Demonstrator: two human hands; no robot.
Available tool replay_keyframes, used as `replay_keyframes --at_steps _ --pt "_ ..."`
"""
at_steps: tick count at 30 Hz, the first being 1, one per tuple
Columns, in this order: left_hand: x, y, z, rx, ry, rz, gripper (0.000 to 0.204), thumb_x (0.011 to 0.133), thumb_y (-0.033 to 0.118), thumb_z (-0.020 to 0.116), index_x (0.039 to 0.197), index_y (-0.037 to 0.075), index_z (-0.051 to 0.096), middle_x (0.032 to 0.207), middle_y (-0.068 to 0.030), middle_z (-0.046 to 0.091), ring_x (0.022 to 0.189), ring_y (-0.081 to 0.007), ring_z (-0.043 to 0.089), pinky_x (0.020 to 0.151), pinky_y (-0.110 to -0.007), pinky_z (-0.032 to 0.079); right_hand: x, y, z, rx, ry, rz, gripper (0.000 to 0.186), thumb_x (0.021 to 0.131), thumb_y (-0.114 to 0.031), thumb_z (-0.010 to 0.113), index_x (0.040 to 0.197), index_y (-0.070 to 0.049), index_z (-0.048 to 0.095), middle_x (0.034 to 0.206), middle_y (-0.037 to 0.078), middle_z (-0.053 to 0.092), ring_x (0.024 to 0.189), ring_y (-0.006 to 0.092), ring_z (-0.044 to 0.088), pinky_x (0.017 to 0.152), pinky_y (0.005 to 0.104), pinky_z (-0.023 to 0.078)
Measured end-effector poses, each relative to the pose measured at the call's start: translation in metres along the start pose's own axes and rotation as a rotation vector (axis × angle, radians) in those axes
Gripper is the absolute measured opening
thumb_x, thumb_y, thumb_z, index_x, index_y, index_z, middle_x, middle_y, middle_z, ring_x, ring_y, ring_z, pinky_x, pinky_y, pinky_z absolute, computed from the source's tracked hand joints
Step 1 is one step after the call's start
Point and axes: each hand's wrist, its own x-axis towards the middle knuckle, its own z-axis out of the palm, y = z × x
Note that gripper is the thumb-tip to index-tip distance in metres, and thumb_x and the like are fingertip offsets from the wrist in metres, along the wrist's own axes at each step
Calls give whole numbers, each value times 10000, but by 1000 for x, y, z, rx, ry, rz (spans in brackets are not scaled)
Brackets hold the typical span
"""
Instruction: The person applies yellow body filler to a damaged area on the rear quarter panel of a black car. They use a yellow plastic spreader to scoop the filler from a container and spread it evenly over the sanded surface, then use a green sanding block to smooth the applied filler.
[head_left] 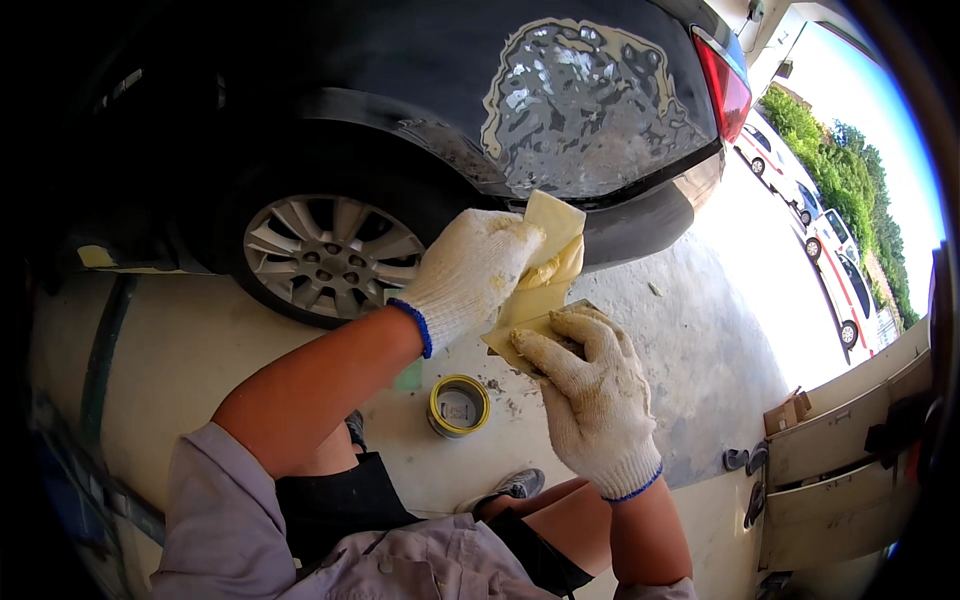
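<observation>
In a white knit glove with a blue cuff, my left hand (468, 272) grips a pale yellow putty spreader (555, 218). A soft lump of yellowish putty (556, 266) clings along its lower edge. My right hand (592, 395), gloved the same way, pinches a second flat, pale yellow spreader (532, 308) between thumb and fingers. The two spreaders meet at the putty, in front of the dark car's rear corner. Behind them, the rear panel (590, 130) has a patch sanded down to grey and bare metal, ringed by a beige edge.
A round tin with a yellow rim (459, 406) stands on the concrete floor between my feet and the rear wheel (335, 258). The red tail light (722, 85) is at the upper right. Drawers (835, 520) and several dark shoes (757, 500) lie to the right.
</observation>
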Motion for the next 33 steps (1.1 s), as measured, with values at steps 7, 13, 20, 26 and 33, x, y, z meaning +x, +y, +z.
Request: replay_keyframes --at_steps 7,13,20,26,33 --pt "19 67 -40 -374 222 241 354 1061 285 596 1008 -34 738 845 -88 703 623 -157 628 565 -338 534 22 18 -41 239 222 -36 417 896 11 684 1275 -129 788 1334 179 665 1295 396 637 1100 475 515" --pt "11 13 -15 -1053 162 -152 523 1124 313 415 1503 -36 510 1364 -229 675 1199 -364 741 992 -583 647 38 61 6 1468 573 -94 429 1055 -50 637 1468 64 641 1555 199 611 1436 328 594 1263 502 431" --pt "-21 -66 58 -1377 49 -486 517 1132 319 375 1476 -27 546 1341 -228 688 1168 -354 746 1008 -541 638 -33 94 88 1040 385 287 518 963 117 533 1457 47 669 1576 251 594 1504 367 534 1281 458 370" --pt "-32 -64 8 -1122 -28 -438 457 1129 269 434 1423 -46 586 1299 -217 716 1094 -315 773 928 -478 666 -21 71 41 576 261 -101 522 843 65 649 1341 -40 762 1527 231 617 1448 446 566 1224 511 445" --pt "-41 -40 -22 -783 110 -341 306 1077 202 575 1189 -54 700 1092 -153 753 904 -233 783 777 -366 665 -28 70 21 301 172 -144 540 737 2 739 1248 -161 803 1385 192 667 1352 482 604 1147 568 507"
